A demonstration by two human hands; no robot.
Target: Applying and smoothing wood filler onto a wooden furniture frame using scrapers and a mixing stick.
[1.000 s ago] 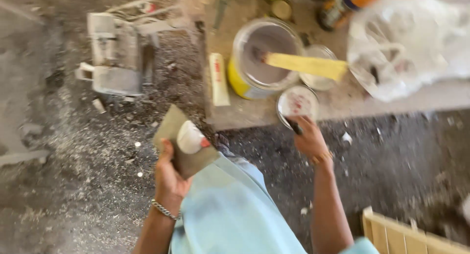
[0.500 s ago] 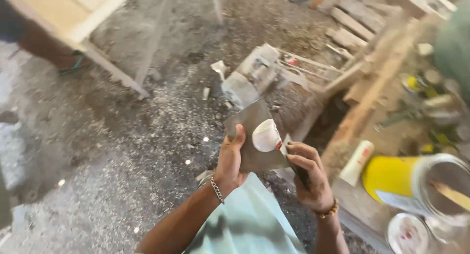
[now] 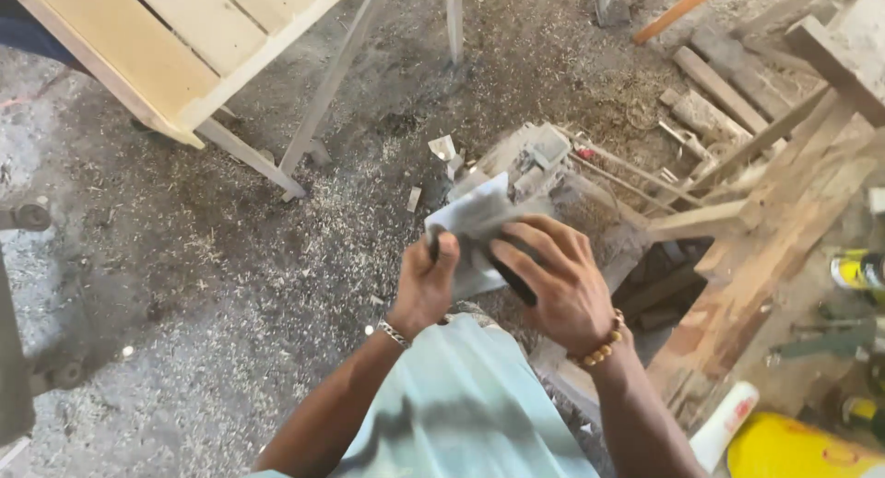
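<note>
Head view, left hand: the left hand (image 3: 426,284) was closed around the near edge of a flat grey plate (image 3: 479,222), thumb on top and fingers beneath, so the plate stayed level as a working surface.
Head view, right hand: the right hand (image 3: 553,277) lay over the plate with its fingers curled around a dark-handled tool (image 3: 512,283), apparently a small scraper or knife; the blade end was hidden under the fingers, so I could not tell what it touched.
Head view, plate position: the plate sat in front of the person's chest, above the lap in a pale blue garment (image 3: 461,404), held up between both hands, not resting on anything.
Head view, wrists: a metal chain bracelet (image 3: 395,333) circled the left wrist and a bead bracelet (image 3: 601,347) the right.
Head view, ground: the floor (image 3: 230,284) was covered with sawdust and shavings.
Head view, upper left: a pale slatted wooden frame (image 3: 184,45) stood on thin legs, well apart from the hands.
Head view, beyond the plate: a grey machine or block (image 3: 535,155) lay on the floor just behind the plate.
Head view, right side: rough timber offcuts (image 3: 737,211) were stacked near a plank bearing a yellow paint tin (image 3: 802,450), a white tube (image 3: 724,427) and a spray can (image 3: 857,269), all within reach of the right arm.
</note>
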